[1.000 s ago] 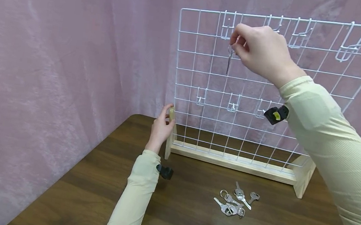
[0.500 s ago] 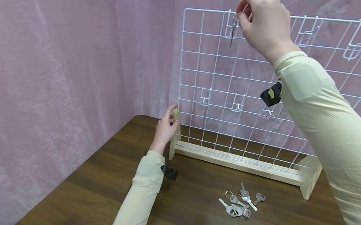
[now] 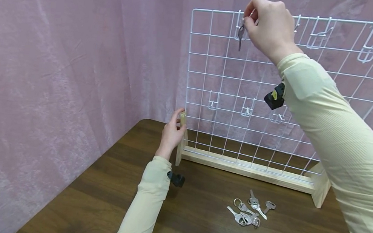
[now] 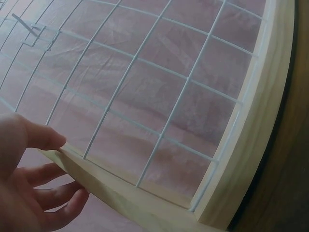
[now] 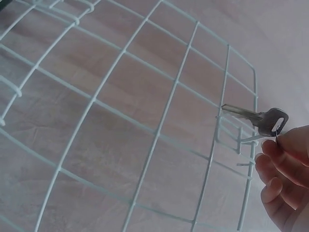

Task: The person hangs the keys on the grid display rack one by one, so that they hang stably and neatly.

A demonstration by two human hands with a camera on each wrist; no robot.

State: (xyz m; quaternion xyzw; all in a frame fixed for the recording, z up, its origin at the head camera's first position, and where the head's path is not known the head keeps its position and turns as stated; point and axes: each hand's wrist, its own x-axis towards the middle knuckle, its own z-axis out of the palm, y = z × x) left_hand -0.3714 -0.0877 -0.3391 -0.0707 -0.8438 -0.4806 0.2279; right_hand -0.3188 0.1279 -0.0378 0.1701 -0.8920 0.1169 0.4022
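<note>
My right hand (image 3: 270, 28) pinches a small ring with a silver key (image 3: 241, 32) hanging from it, at the upper left of a white wire grid (image 3: 213, 55). In the right wrist view the key (image 5: 273, 122) lies beside a white hook (image 5: 248, 140), and thumb and index finger grip the thin ring. Whether the ring is round the hook's prong I cannot tell. My left hand (image 3: 170, 135) holds the wooden side post (image 3: 183, 120) of the stand; in the left wrist view the thumb is on one side of the wood (image 4: 106, 181), fingers on the other.
Several loose keys (image 3: 245, 218), some with rings, lie on the brown table (image 3: 96, 198) before the wooden base (image 3: 249, 171). More white hooks hang along the grid's top, including a long one (image 3: 372, 48), and a lower row (image 3: 246, 110). Pink curtain (image 3: 76, 63) stands behind.
My right hand has risen with the key from below the top left hook to its level, then dipped slightly. The key has turned its face more towards me. My left hand stays on the post.
</note>
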